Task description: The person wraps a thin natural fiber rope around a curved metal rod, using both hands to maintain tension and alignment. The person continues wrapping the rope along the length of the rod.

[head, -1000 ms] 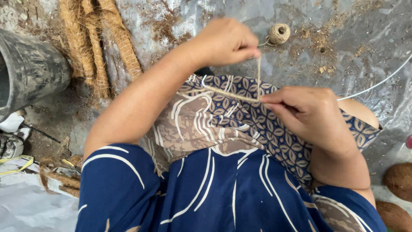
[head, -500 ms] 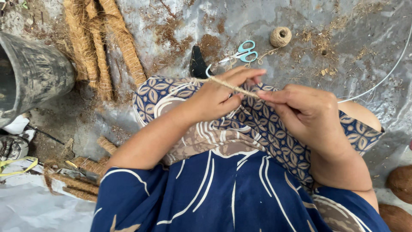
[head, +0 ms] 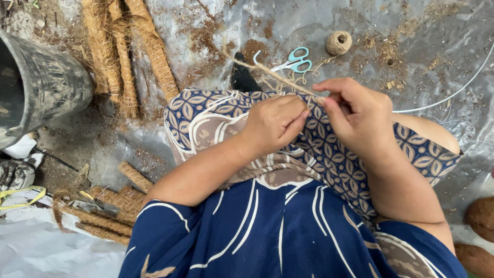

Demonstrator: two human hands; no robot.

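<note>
item: twine point(head: 267, 74), one thin tan strand. runs from a loose end up and left, above the lap, down to the point where both hands meet; pinched there.

left hand point(head: 275, 123): closed, thumb and forefinger nipped on the twine, knuckles up, resting over the patterned cloth point(head: 329, 154) on the lap.

right hand point(head: 357, 110): closed, fingertips gripping the same strand just beside the left hand's; the two pinches are touching or nearly so.

step in hand, as judged: fine finger work on the strand at the pinch, a twist or knot; the fingers hide which.

next move, as judged: calls for steady tension between the two pinches and a firm hold on the free end, as the strand is thin and stiff enough to spring away.

around:
- twine ball point(head: 338, 42), small, on the grey sheet point(head: 360, 20), beyond the hands.
- scissors point(head: 293, 61), teal handles, lying flat near the ball, just past the free end.
- black object point(head: 242, 80), at the cloth's far edge; kind not clear.
- fibre rolls point(head: 128, 56), long, brown, bundled at upper left; shorter fibre sticks point(head: 103, 211) at lower left.
- bucket point(head: 46, 87), dark, on its side at far left.
- white cord point(head: 453, 92), curving across the sheet at right.
- coconuts point(head: 481, 219), two, brown, at the right edge.
</note>
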